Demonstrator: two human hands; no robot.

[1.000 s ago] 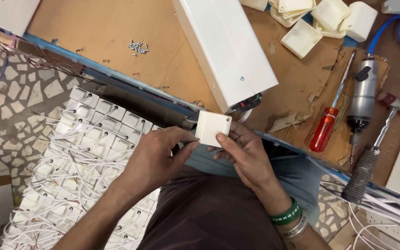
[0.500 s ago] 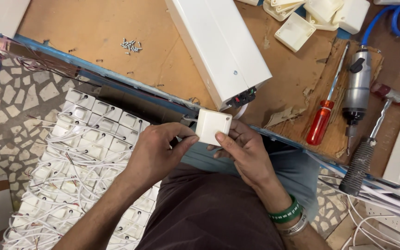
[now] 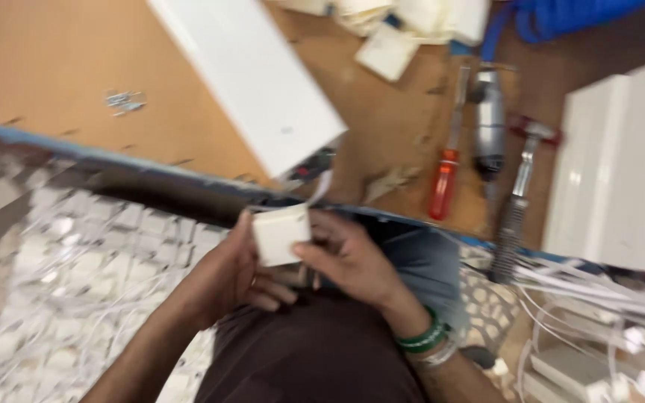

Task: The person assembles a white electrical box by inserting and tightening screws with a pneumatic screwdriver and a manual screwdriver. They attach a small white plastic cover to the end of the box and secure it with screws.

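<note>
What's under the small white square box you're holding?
Both hands: left hand and right hand grip the small white square box over dark brown trousers. Its underside is covered by fingers.

A small square white plastic box [image 3: 281,235], smooth-faced and slightly tilted (its edges blurred by camera motion), sits clasped from both sides above the lap, just below the workbench's near edge.

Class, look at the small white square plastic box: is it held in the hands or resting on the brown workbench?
Held. The small white square plastic box sits between the left hand and right hand, near the brown workbench edge.
</note>
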